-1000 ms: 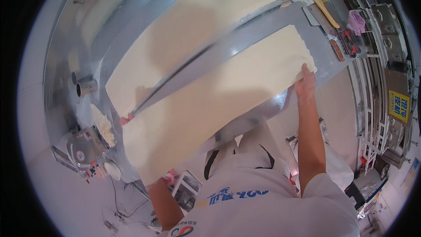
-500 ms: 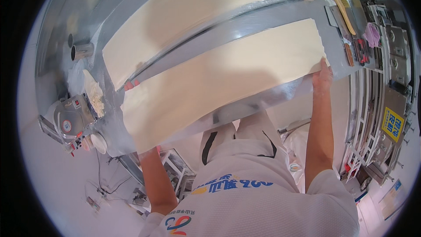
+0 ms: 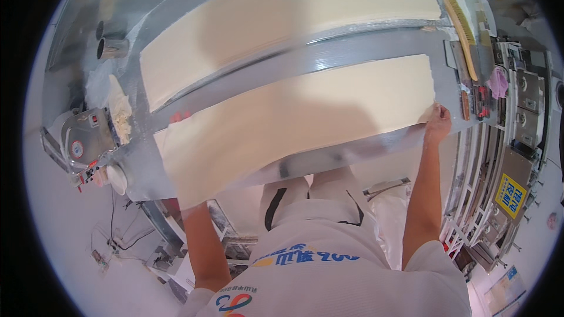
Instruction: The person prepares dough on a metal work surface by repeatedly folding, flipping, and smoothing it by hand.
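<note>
A long, pale dough sheet (image 3: 311,105) stretches across the near part of the grey metal table (image 3: 241,87). Its left end drapes over my left hand (image 3: 180,117); only some fingertips show past the far edge, and the palm is hidden beneath the dough. The left corner hangs over the table's front edge, above my forearm. At the near right corner, my right hand (image 3: 438,121) pinches the sheet's edge between thumb and fingers. A second, wider dough sheet (image 3: 364,0) lies flat farther back, parallel to the first.
A wooden-handled brush (image 3: 460,35) and several tools lie at the right, near a pink cloth (image 3: 498,82). On the left are a metal cup (image 3: 113,48), dough scraps (image 3: 121,117) and a metal machine (image 3: 88,141). Metal equipment (image 3: 523,100) stands beyond the right edge.
The view has shifted, so the table sits lower in the picture. Both hands still hold the near dough sheet; its left end is slightly farther left.
</note>
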Demonstrator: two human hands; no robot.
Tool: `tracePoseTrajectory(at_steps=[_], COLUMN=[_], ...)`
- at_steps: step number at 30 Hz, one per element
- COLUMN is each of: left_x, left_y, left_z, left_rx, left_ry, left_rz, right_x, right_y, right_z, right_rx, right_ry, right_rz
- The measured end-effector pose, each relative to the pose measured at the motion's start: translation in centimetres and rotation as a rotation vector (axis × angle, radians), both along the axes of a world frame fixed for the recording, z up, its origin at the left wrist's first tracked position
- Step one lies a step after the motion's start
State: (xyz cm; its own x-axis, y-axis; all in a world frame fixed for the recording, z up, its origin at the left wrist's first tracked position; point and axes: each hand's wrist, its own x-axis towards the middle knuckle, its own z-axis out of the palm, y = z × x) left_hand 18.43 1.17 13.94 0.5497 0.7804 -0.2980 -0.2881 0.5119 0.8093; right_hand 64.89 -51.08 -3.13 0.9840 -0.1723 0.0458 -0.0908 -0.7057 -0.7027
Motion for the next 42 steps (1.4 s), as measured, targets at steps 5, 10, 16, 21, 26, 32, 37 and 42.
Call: tracePoseTrajectory(at_steps=[5,10,16,21,26,32,37,42], left_x=[-2.3,-2.5,-1.9,-1.6,-1.7,-2.4,-4.5,-0.8], left_y=[-1.5,-2.2,-1.7,-0.3,1.0,1.3,1.9,0.8], left_z=[0.9,0.9,0.5,-0.7,-2.5,-4.4,-7.1,-5.4], left_rx=[0.045,0.08,0.134,0.187,0.045,0.041,0.041,0.122], left_ry=[0.083,0.134,0.18,0.178,0.076,0.076,-0.044,0.19], left_rz=[0.022,-0.012,-0.088,-0.144,-0.002,0.01,-0.034,-0.001], right_x=[-0.6,-0.1,-0.6,-0.5,-1.2,-7.8,-19.7,-17.3], right_y=[1.6,1.2,1.4,1.2,2.4,11.1,23.5,28.7], right_z=[1.0,1.2,1.3,1.1,3.0,6.3,8.6,6.0], right_rx=[0.051,-0.075,0.173,0.134,-0.177,-0.389,-0.269,-0.435], right_ry=[-0.005,0.055,0.099,0.066,0.04,-0.243,-0.073,-0.196], right_rz=[-0.011,-0.004,-0.049,0.001,0.085,0.75,1.641,1.682])
